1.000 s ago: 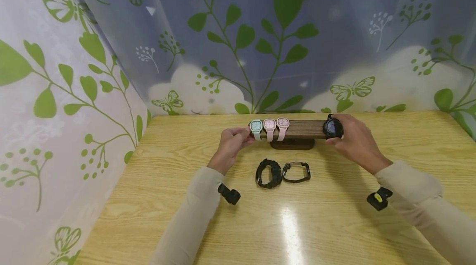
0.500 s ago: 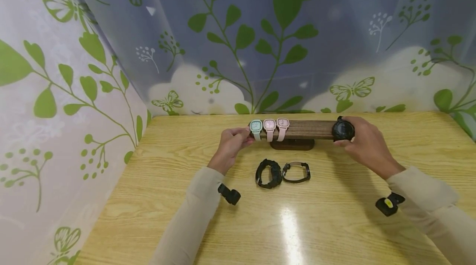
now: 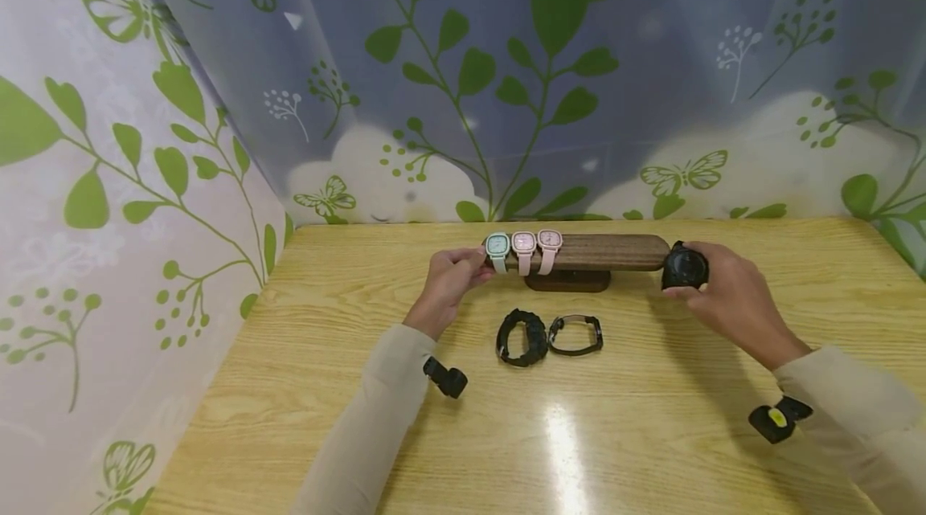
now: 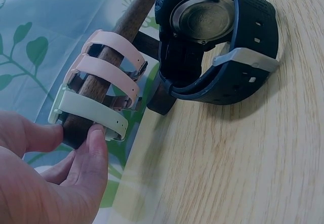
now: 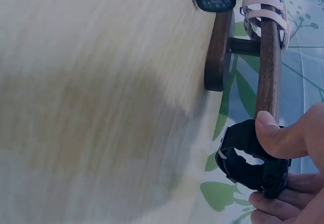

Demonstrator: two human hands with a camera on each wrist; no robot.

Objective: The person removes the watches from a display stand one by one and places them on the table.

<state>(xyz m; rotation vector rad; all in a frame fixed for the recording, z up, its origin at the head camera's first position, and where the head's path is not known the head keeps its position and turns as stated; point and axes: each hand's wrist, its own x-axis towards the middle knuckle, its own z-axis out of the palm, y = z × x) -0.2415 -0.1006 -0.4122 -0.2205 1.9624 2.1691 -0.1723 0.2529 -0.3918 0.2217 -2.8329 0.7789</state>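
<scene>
Gripping a black watch (image 3: 686,267) at the middle right of the head frame, with thumb and fingers of the right hand (image 3: 741,302) curled onto its edges, by the right end of a wooden stand (image 3: 615,252); hard to tell whether touching it. Pinching the stand's left end in the left hand (image 3: 450,282). Probably light, stiff-cased, springy in the strap; best held by the edges, away from the dial.

The watch bar (image 3: 615,251) is showing matt wood, while the wood-grained worktop (image 3: 289,402) is gleaming at the head view's five o'clock. In the left wrist view, a black watch (image 4: 257,24) at one o'clock is pairing matt plastic with shiny metal, and pink straps (image 4: 110,73) are looking smooth.
</scene>
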